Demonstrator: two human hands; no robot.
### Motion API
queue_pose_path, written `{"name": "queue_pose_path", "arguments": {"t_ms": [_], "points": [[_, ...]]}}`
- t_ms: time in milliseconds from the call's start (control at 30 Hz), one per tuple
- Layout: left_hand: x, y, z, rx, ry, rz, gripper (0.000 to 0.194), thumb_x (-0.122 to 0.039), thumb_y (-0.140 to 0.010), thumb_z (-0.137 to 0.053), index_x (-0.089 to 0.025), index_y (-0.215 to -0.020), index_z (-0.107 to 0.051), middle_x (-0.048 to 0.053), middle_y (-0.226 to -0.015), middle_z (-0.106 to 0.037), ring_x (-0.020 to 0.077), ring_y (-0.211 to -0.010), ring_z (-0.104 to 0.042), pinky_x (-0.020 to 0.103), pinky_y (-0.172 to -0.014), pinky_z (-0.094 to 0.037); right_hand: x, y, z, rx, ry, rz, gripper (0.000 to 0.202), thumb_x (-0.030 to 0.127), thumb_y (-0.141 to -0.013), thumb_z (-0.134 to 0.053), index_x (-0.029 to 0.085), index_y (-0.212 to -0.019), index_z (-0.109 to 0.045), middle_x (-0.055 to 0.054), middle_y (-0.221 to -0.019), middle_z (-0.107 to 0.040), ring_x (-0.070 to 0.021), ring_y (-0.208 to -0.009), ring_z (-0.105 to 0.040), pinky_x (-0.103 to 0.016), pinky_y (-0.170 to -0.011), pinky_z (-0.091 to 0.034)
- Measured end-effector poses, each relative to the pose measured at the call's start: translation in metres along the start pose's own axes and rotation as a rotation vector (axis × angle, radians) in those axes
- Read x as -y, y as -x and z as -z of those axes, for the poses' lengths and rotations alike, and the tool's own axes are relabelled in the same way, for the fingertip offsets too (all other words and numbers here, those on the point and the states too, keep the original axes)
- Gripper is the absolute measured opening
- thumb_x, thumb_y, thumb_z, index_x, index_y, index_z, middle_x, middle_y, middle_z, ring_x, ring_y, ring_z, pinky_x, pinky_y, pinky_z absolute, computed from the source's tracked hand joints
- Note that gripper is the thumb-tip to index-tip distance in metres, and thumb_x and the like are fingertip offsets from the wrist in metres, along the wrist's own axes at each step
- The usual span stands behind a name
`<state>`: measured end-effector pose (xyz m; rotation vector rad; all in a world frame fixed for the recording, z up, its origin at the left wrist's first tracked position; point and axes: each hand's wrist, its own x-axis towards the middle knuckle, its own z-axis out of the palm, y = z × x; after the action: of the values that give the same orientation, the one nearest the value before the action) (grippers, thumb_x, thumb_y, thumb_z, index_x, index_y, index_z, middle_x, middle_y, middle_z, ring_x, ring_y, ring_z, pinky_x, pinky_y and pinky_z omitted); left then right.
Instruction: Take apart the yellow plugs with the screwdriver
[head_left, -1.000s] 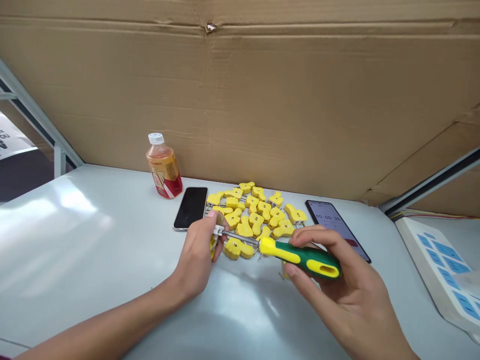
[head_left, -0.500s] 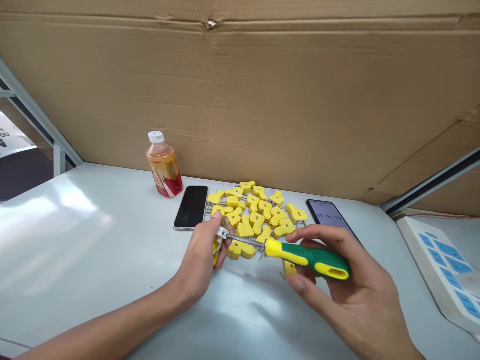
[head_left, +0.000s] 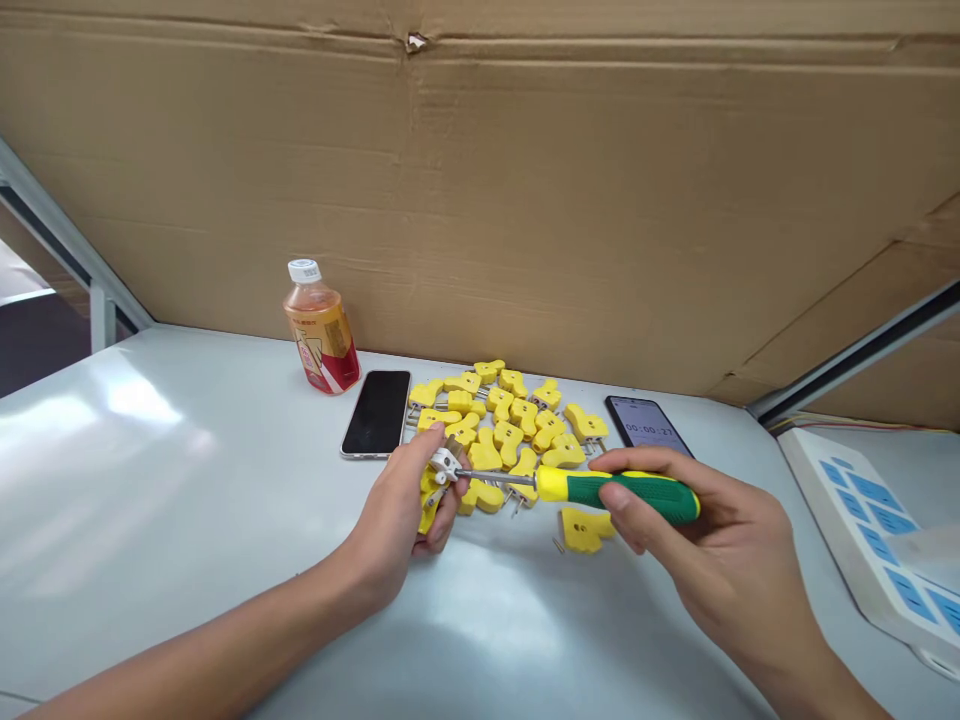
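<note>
Between the thumb and fingers of my left hand is a plug part, white on top with yellow below. My right hand grips the green and yellow handle of a screwdriver, thumb and fingers pressed on it. The screwdriver lies nearly level, and its metal tip meets the white piece in my left hand. Several yellow plugs are grouped on the table just beyond the hands. Nearer me, below the screwdriver, lie a separate yellow plug piece and a small metal pin.
A drink bottle and a dark-screened phone stand and lie at the left. Another phone shows a running timer. A white power strip lies at the right. Cardboard closes off the back of the table.
The screwdriver handle has turned, and my right thumb has moved up onto it. The view has shifted slightly, and the separate yellow piece is now more exposed. The timer has advanced.
</note>
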<state>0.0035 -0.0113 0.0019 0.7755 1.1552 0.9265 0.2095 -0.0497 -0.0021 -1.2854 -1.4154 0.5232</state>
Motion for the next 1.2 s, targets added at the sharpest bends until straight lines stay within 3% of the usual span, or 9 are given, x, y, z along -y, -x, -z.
{"name": "queue_pose_path", "arguments": {"t_ms": [200, 300, 367, 433, 567, 667, 833, 1000, 1200], "points": [[-0.002, -0.001, 0.002, 0.104, -0.008, 0.004, 0.048, -0.052, -0.098, -0.039, -0.021, -0.062, -0.05, -0.007, -0.036, -0.03, 0.0085, -0.039, -0.015, 0.021, -0.04, -0.015, 0.001, -0.005, 0.005, -0.111, -0.148, -0.173, 0.018, 0.046, -0.078, -0.084, 0.029, -0.078, -0.08, 0.002, -0.06, -0.064, -0.0143, -0.051, -0.054, -0.028, -0.05, -0.046], [-0.003, -0.001, 0.004, 0.214, 0.044, 0.06, 0.051, -0.054, -0.098, -0.038, -0.021, -0.062, -0.051, -0.007, -0.037, -0.03, 0.0079, -0.038, -0.013, 0.021, -0.04, -0.014, 0.001, -0.016, 0.01, 0.02, -0.474, -0.42, 0.034, 0.054, -0.068, -0.09, 0.026, -0.079, -0.077, 0.001, -0.061, -0.063, -0.0136, -0.049, -0.051, -0.028, -0.047, -0.047], [-0.004, -0.002, 0.005, 0.345, 0.076, 0.119, 0.053, -0.056, -0.098, -0.038, -0.021, -0.061, -0.052, -0.008, -0.037, -0.028, 0.0078, -0.038, -0.011, 0.021, -0.04, -0.012, 0.001, -0.021, 0.012, 0.125, -0.626, -0.558, 0.04, 0.05, -0.058, -0.096, 0.024, -0.076, -0.072, -0.002, -0.071, -0.067, -0.0146, -0.053, -0.054, -0.029, -0.049, -0.05], [-0.003, -0.001, 0.006, 0.488, 0.086, 0.181, 0.05, -0.054, -0.097, -0.041, -0.021, -0.062, -0.053, -0.009, -0.037, -0.026, 0.0081, -0.038, -0.01, 0.021, -0.039, -0.011, 0.004, -0.021, 0.01, 0.213, -0.682, -0.629, 0.037, 0.044, -0.062, -0.094, 0.023, -0.079, -0.069, -0.002, -0.075, -0.066, -0.0155, -0.059, -0.056, -0.029, -0.054, -0.053], [0.001, 0.001, 0.007, 0.714, 0.022, 0.27, 0.044, -0.053, -0.094, -0.048, -0.021, -0.064, -0.053, -0.009, -0.037, -0.027, 0.0084, -0.036, -0.015, 0.022, -0.039, -0.015, 0.006, -0.011, 0.004, 0.42, -0.727, -0.618, 0.024, 0.035, -0.081, -0.082, 0.023, -0.083, -0.061, 0.006, -0.064, -0.049, -0.011, -0.056, -0.044, -0.024, -0.056, -0.044], [0.006, 0.002, 0.007, 0.829, -0.091, 0.288, 0.047, -0.061, -0.091, -0.054, -0.021, -0.067, -0.054, -0.009, -0.036, -0.033, 0.0083, -0.034, -0.02, 0.023, -0.039, -0.022, 0.005, -0.004, -0.002, 0.581, -0.625, -0.51, 0.027, 0.039, -0.081, -0.083, 0.022, -0.09, -0.064, 0.011, -0.056, -0.037, -0.008, -0.05, -0.029, -0.022, -0.049, -0.032], [0.008, 0.0, 0.007, 0.963, -0.282, 0.287, 0.057, -0.076, -0.084, -0.057, -0.02, -0.07, -0.055, -0.008, -0.038, -0.038, 0.01, -0.036, -0.029, 0.025, -0.042, -0.028, 0.007, 0.003, -0.007, 0.656, -0.213, -0.249, 0.032, 0.047, -0.087, -0.077, 0.019, -0.076, -0.07, 0.004, -0.06, -0.055, -0.012, -0.057, -0.048, -0.025, -0.058, -0.042], [0.008, 0.001, 0.005, 0.873, -0.298, 0.292, 0.063, -0.082, -0.086, -0.047, -0.021, -0.074, -0.055, -0.009, -0.041, -0.038, 0.0096, -0.037, -0.028, 0.023, -0.043, -0.024, 0.008, 0.009, -0.007, 0.6, -0.048, -0.06, 0.027, 0.035, -0.095, -0.066, 0.019, -0.073, -0.07, 0.0, -0.067, -0.068, -0.0155, -0.065, -0.062, -0.026, -0.068, -0.05], [0.01, 0.0, 0.001, 0.593, -0.154, 0.209, 0.052, -0.071, -0.094, -0.042, -0.023, -0.079, -0.052, -0.01, -0.039, -0.033, 0.0089, -0.036, -0.017, 0.021, -0.039, -0.016, 0.001, 0.002, -0.003, 0.39, -0.076, -0.01, 0.017, 0.031, -0.09, -0.07, 0.02, -0.077, -0.071, 0.002, -0.062, -0.063, -0.0116, -0.054, -0.052, -0.023, -0.052, -0.041]]}}
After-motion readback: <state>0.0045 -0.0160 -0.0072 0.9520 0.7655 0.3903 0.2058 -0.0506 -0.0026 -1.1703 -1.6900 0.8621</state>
